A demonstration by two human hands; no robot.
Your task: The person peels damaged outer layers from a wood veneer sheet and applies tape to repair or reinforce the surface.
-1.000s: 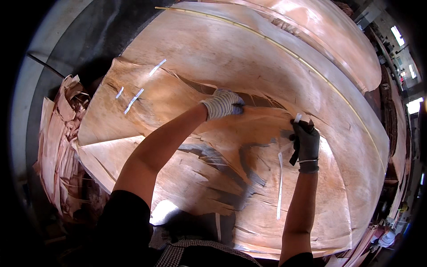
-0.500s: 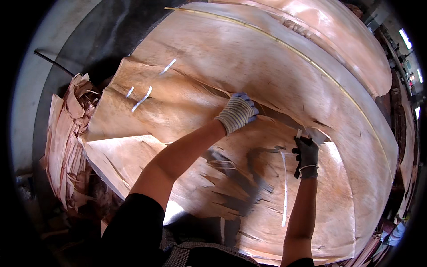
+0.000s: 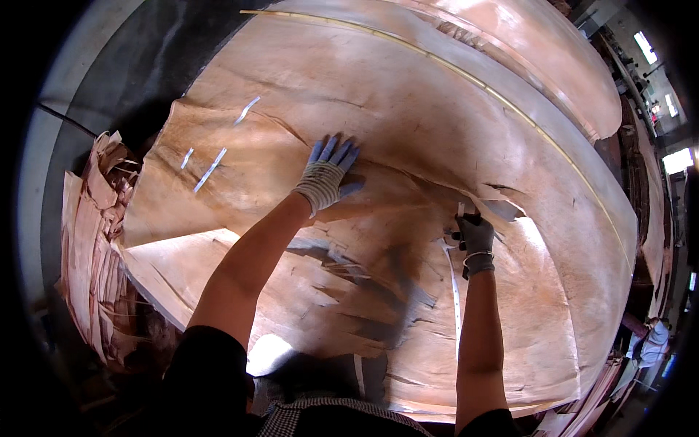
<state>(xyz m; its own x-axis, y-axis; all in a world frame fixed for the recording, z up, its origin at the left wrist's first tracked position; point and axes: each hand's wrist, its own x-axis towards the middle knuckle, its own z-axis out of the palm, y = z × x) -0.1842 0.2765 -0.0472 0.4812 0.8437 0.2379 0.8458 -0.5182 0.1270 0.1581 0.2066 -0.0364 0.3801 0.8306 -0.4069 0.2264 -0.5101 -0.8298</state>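
A large, thin sheet of wood veneer [image 3: 408, 95] lies before me, with a long split across its middle. My left hand [image 3: 329, 171], in a pale glove with a striped cuff, rests flat on the veneer beside the split, fingers spread. My right hand [image 3: 475, 237], in a dark glove, is closed near the split's right end. A short pale end of white tape [image 3: 461, 209] sticks up from its fingers. A long white tape strip [image 3: 456, 298] runs down the veneer just below that hand. Short tape pieces [image 3: 210, 170] are stuck on the left part.
A thin bamboo-like stick [image 3: 437, 58] lies curved across the far part of the veneer. More veneer [image 3: 539, 58] is beyond it. Torn veneer scraps [image 3: 95, 255] are heaped at the left. Ragged holes [image 3: 378, 306] near me show a dark surface beneath.
My left hand has moved left and opened out flat from a curled grip at the split. The split's edges lie closer together. My right hand has shifted slightly left and up.
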